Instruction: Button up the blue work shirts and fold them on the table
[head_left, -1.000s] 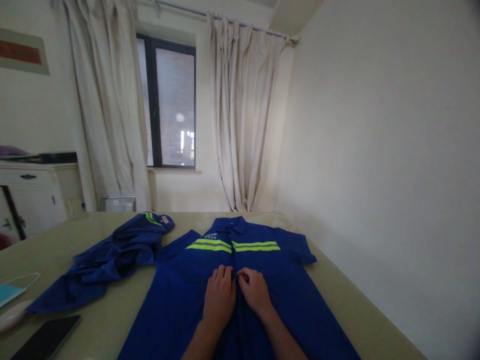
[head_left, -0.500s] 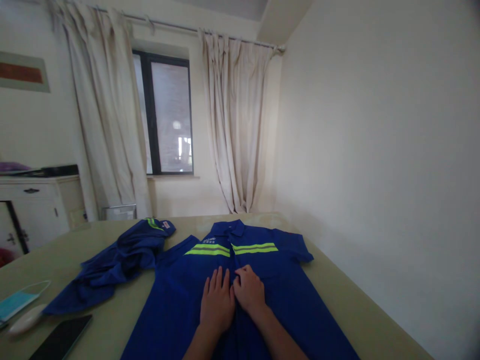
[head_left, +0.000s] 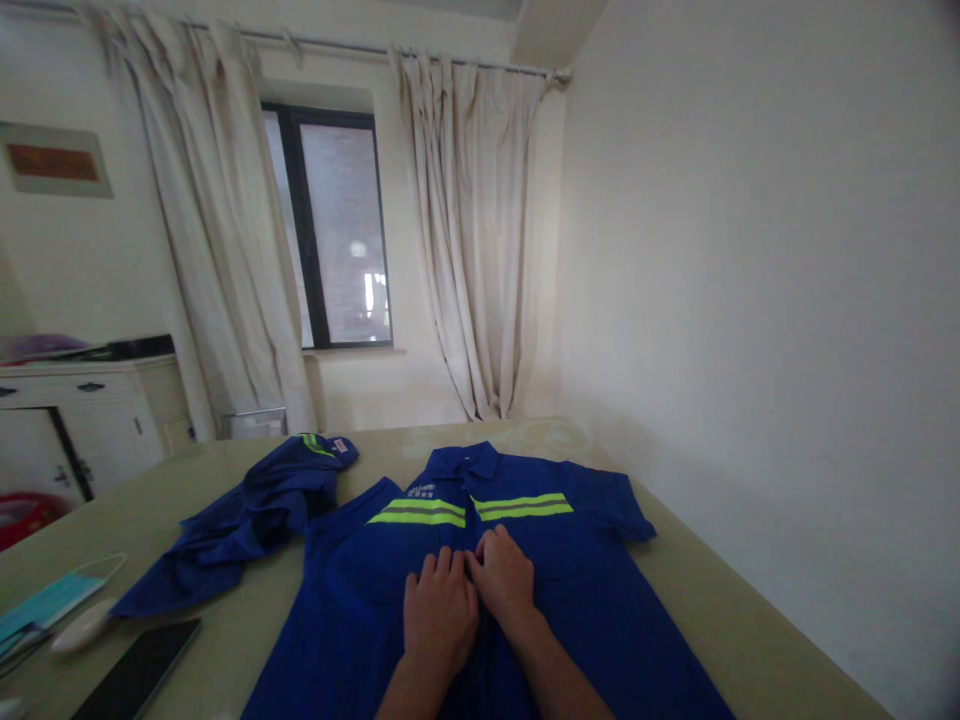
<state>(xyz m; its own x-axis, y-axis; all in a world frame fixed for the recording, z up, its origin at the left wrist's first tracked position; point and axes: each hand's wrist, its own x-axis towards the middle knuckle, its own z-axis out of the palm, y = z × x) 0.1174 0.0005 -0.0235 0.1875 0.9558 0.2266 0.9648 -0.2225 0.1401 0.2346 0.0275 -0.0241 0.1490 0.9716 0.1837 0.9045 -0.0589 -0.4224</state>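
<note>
A blue work shirt point(head_left: 577, 590) with yellow-green reflective stripes lies flat, front up, on the pale green table point(head_left: 720, 620). Both my hands rest on its front placket, just below the stripes. My left hand point(head_left: 439, 612) lies on the cloth with fingers bent and curled at the tips. My right hand point(head_left: 504, 577) sits beside it, touching it, fingers curled in a pinch at the placket. What the fingertips hold is too small to make out.
A second blue garment point(head_left: 247, 515) lies crumpled to the left. Near the left front edge are a blue face mask point(head_left: 45, 605), a white oval object point(head_left: 81, 628) and a dark phone point(head_left: 139, 668). A wall runs along the right; curtains and a window stand behind.
My hands have shifted a little up the placket toward the stripes. The left hand's fingers, stretched flat half a second ago, have curled. The view has turned slightly.
</note>
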